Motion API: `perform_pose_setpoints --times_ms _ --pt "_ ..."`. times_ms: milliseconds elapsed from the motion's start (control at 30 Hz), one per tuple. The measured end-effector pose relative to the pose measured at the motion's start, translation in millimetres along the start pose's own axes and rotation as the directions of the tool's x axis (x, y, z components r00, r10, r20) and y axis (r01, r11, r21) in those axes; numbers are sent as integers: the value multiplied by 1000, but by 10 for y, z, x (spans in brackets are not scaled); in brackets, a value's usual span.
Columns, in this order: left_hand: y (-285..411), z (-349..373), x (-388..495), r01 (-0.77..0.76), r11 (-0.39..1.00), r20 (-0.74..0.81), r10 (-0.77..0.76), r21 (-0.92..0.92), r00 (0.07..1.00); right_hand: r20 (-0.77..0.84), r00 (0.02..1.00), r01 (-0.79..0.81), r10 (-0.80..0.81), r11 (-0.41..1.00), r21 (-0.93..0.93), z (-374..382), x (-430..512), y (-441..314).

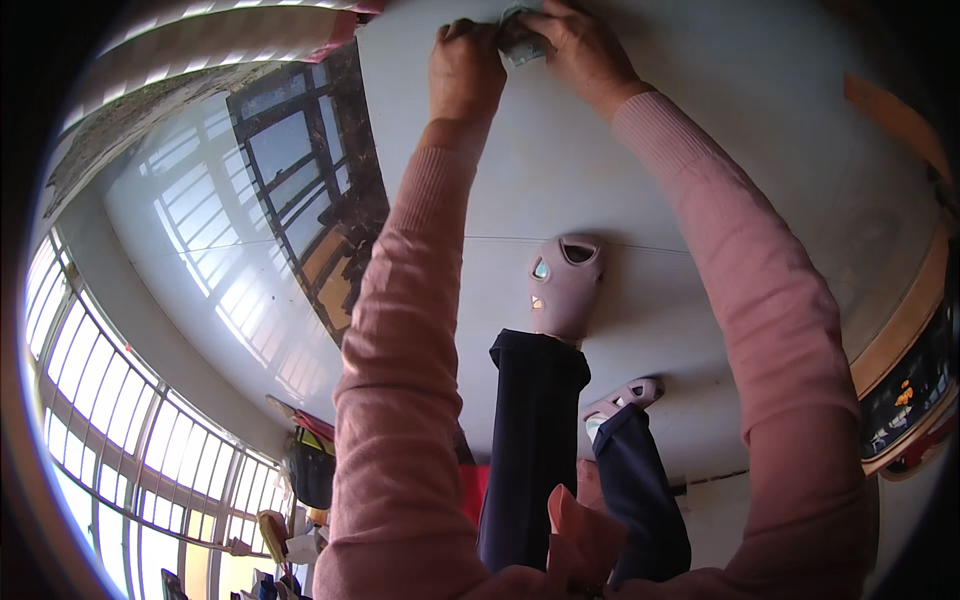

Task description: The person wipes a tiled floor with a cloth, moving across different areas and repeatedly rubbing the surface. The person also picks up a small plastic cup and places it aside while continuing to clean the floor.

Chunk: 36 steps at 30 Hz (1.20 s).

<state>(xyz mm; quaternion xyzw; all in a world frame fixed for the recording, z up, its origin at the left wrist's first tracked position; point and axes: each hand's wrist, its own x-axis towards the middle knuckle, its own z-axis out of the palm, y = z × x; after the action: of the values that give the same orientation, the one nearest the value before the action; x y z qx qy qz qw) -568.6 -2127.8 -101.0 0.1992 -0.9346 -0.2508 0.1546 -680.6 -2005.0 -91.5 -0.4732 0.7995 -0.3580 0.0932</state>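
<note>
Near the top edge of the picture, both arms reach out in pink knitted sleeves. A small, crumpled grey-green piece of paper or thin film (525, 51) with faint printing sits between the hands. My right hand (583, 46) pinches it from the right, with the thumb and fingers at its upper edge. On its left side, my left hand (466, 71) is curled closed with its fingertips against it. Part of the piece is hidden by the fingers, so I cannot tell exactly what it is.
Below are pale floor tiles (645, 195), with my feet in mauve clogs (570, 289). A dark glossy panel (300, 172) lies to the left, near a barred window (112, 390). A striped curtain (247, 34) hangs upper left; a dark bag (311, 469) hangs lower left. Wooden-edged furniture (907, 322) stands right.
</note>
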Motion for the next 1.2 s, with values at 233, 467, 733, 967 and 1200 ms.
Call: perform_pose_setpoints --times_ms 233,467,733,967,1200 --pt "1258 258 -1201 246 966 107 -237 -82 966 244 969 51 -42 998 -29 -508 -1454 180" --pt "2841 840 -2590 233 963 414 -159 -134 896 136 968 -192 211 971 -146 -1247 -3708 -48" --pt "2529 430 -1944 118 942 284 -25 -315 959 -77 812 -568 578 814 117 -1011 -3365 -212" --pt "272 -133 -183 -153 983 -100 143 -101 985 -164 939 -249 303 926 282 259 -386 -360" --pt "-507 -680 -849 114 991 -3 -114 76 993 118 987 99 -110 991 93 685 -130 -880"
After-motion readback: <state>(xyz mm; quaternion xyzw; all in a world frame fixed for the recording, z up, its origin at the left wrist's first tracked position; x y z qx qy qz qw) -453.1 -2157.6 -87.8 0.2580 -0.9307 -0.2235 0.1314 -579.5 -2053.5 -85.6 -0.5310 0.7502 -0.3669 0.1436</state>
